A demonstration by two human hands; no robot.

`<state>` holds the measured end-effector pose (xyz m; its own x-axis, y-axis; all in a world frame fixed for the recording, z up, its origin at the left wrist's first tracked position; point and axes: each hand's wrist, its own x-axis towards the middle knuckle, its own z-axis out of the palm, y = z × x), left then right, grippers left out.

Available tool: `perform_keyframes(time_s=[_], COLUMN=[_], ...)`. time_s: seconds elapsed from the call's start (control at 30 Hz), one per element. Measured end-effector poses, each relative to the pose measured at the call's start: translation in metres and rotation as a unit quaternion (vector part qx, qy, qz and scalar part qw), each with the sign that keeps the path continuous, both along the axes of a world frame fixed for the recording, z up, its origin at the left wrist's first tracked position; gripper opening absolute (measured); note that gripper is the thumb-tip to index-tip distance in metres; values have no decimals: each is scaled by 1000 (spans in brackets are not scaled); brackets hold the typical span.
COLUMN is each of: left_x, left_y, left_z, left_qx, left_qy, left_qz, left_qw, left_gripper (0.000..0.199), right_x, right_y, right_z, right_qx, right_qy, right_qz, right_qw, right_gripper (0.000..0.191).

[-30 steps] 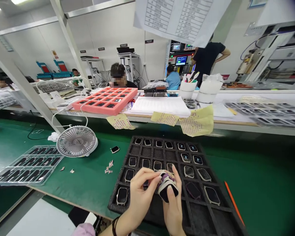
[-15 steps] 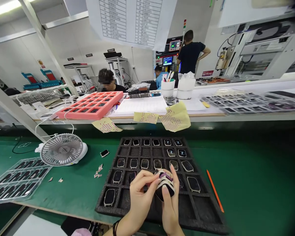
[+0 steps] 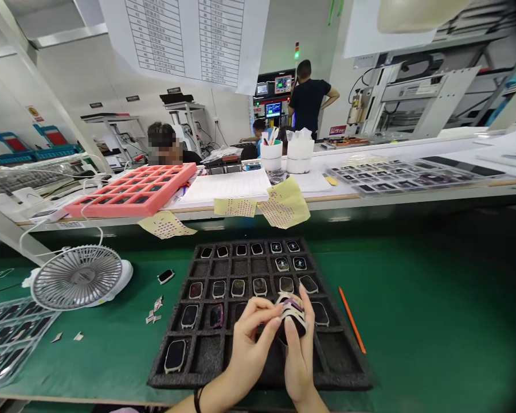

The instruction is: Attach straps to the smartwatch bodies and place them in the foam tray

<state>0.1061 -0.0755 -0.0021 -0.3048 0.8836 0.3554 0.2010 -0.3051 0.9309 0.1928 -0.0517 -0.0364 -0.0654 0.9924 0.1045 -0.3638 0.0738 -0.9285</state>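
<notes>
My right hand is closed around a smartwatch, its thumb on the dark face and its fingers behind the far side. Pale edges and a purple strip show along the watch's upper part. My left hand, with a black band at the wrist, pinches at the watch's left edge; what exactly lies between thumb and forefinger is hidden. Both hands are above a black foam tray whose compartments hold several watches. Some at the far right show lit faces.
An orange stick lies right of the tray. To the left are a lone watch, small scraps, a fan and a clear tray of dark parts. A shelf with yellow sheets crosses behind.
The camera view has turned slightly, so the tray and bench appear farther left. Both hands keep their hold at the watch, which has barely changed its tilt.
</notes>
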Motion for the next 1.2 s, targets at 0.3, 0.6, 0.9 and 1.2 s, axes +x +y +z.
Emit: perform_keyframes(time_s=[0.3, 0.6, 0.9, 1.2], left_x=[-25, -33, -28, -52], left_y=[22, 78, 145, 145], left_z=[15, 20, -32, -25], left_qx=[-193, -42, -9, 31], left_qy=[-2, 330, 394, 297], left_qz=[-332, -166, -107, -158], left_qw=[923, 928, 913, 941], left_gripper=[68, 65, 51, 54], right_x=[34, 30, 9, 26], right_y=[36, 109, 156, 174], right_z=[12, 10, -13, -6], right_qx=[7, 84, 122, -140], right_qy=[-43, -187, -307, 24], right_qz=[66, 120, 175, 360], right_qw=[997, 971, 928, 922], right_gripper=[61, 75, 87, 48])
